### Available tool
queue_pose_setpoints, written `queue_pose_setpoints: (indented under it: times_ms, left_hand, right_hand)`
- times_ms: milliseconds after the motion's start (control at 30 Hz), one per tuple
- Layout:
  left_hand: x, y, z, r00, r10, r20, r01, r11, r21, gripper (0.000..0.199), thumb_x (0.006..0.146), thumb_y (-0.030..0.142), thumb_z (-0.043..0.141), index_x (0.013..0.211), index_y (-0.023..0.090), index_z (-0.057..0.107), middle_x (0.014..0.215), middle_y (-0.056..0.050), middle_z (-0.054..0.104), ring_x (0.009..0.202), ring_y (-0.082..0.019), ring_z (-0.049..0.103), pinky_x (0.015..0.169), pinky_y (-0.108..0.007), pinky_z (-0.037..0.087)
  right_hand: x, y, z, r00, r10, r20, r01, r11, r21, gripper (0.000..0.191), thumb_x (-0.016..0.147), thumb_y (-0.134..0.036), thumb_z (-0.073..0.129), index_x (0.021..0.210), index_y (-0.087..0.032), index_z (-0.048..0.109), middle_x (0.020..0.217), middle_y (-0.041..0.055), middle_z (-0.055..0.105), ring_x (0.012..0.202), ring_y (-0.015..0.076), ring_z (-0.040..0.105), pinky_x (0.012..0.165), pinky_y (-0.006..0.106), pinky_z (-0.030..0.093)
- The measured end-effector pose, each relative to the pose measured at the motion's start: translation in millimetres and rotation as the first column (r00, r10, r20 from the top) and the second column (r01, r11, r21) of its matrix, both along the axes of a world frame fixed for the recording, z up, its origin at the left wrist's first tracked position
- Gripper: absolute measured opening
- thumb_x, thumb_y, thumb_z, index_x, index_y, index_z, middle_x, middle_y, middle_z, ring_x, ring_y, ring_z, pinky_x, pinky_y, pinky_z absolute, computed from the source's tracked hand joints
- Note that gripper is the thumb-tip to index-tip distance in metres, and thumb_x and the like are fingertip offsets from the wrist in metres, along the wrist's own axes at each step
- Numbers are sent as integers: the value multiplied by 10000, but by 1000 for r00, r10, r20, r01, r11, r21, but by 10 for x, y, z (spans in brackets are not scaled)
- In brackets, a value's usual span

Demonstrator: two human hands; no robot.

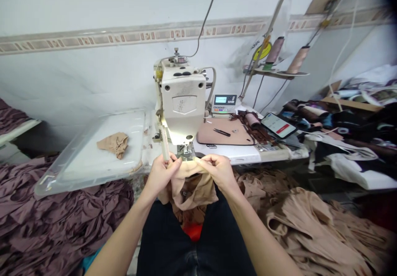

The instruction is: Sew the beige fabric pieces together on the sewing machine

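Note:
Just in front of the sewing machine (182, 98), a tan fabric garment (195, 189) is stretched between my two hands. My left hand (164, 170) pinches its left edge, close to a pale strip (164, 141) that hangs down beside the machine head. With thumb and fingers closed, my right hand (218, 170) grips the upper right edge. The needle and presser foot (186, 148) are directly beyond the cloth. The lower part of the garment drapes over my lap.
A small tan garment (115, 143) lies on the clear plastic tray (89, 177) at left. Black thread snips (221, 132) rest on a brown pad (204, 137), near a phone (278, 125). Purple cloth (62, 218) is heaped left, tan cloth (304, 222) right. Thread cones (298, 60) stand above.

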State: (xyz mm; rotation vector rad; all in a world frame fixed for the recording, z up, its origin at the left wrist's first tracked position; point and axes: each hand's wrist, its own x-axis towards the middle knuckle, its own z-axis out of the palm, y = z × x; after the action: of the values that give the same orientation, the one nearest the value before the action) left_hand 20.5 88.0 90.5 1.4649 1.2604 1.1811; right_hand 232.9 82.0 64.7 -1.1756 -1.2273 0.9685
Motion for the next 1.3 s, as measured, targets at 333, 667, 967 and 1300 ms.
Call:
queue_pose_setpoints:
  times_ms: [333, 667, 967, 1300]
  left_hand:
    - [143, 239, -104, 981, 24, 191, -25, 1000, 3, 408, 827, 451, 837, 1015, 215, 562, 545, 127, 406, 468, -96, 359, 507, -207, 278]
    - [73, 224, -204, 979, 41, 201, -48, 998, 32, 419, 868, 523, 807, 1041, 198, 606, 637, 81, 503, 550, -115, 483, 554, -210, 371]
    - [-611, 72, -529, 991, 136, -6, -135, 988, 70, 445, 863, 591, 806, 996, 189, 671, 593, 85, 490, 548, -127, 505, 573, -217, 396]
    - [-458, -204, -612, 974, 96, 205, -70, 989, -134, 549, 809, 649, 842, 1044, 153, 816, 978, -107, 814, 903, -275, 739, 821, -330, 582]
  right_hand:
    - [31, 231, -3, 998, -55, -1, 55, 995, 85, 408, 808, -502, 835, 617, -170, 695, 597, -2, 593, 602, 160, 499, 590, 287, 389]
    - [119, 203, -292, 986, -44, -163, 43, 999, -10, 410, 736, -563, 910, 744, -168, 804, 728, 48, 754, 678, 209, 641, 662, 317, 504]
    - [52, -391, -701, 980, -193, -53, 198, 974, 110, 469, 980, -576, 710, 715, -192, 763, 737, 57, 703, 688, 206, 646, 676, 324, 525]
    - [-568, -402, -468, 884, 339, -322, -390, 914, -108, 627, 828, -765, 793, 1051, -179, 782, 829, 17, 685, 709, 157, 599, 617, 247, 495]
